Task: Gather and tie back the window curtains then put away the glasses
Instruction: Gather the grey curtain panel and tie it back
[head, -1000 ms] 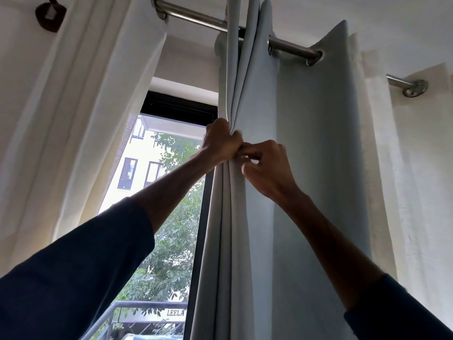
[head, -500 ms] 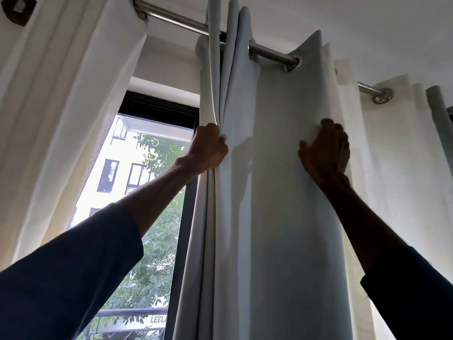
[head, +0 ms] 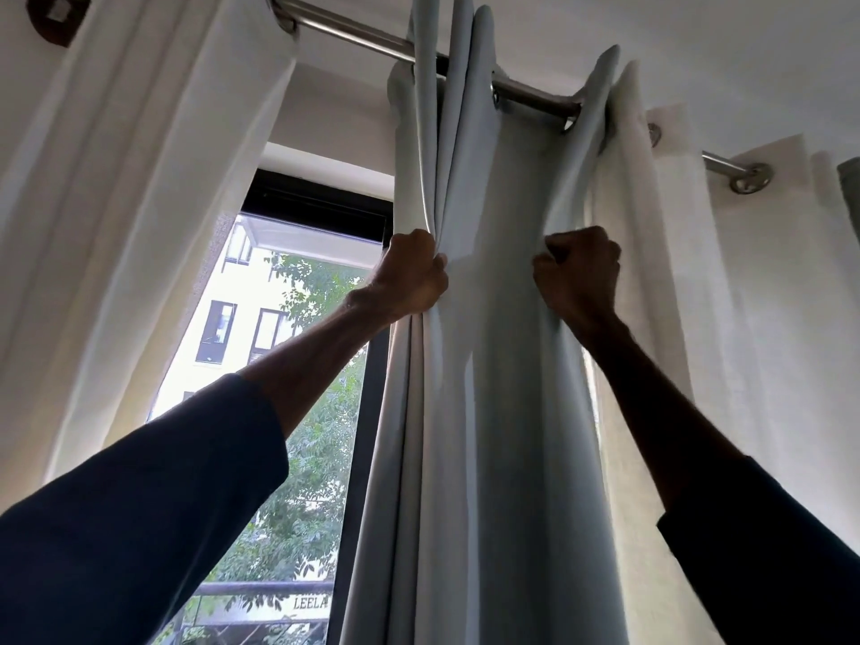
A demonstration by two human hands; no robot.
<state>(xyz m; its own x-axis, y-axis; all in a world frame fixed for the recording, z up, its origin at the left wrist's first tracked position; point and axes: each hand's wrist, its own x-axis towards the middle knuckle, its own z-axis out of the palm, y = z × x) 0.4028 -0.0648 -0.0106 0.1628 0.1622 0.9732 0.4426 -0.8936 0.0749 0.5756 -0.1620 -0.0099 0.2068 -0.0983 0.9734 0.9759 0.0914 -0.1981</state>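
A pale grey-blue curtain [head: 502, 412] hangs in folds from a steel rod [head: 367, 37] in the middle of the view. My left hand [head: 412, 277] grips a bunch of its left folds at head height. My right hand [head: 581, 272] is closed on the curtain's right edge fold, pulling it in from the white sheer curtain [head: 744, 318] beside it. A flat panel of grey-blue cloth stretches between the two hands. No glasses are in view.
Another white curtain [head: 139, 202] hangs at the left. Between it and the grey-blue curtain the window [head: 288, 365] with a dark frame shows trees and a building. A dark wall fitting [head: 58, 14] sits at the top left.
My right hand left the folds by my left hand, moved right across the flat panel, and has now closed on the curtain's right edge. My left hand has kept its grip.
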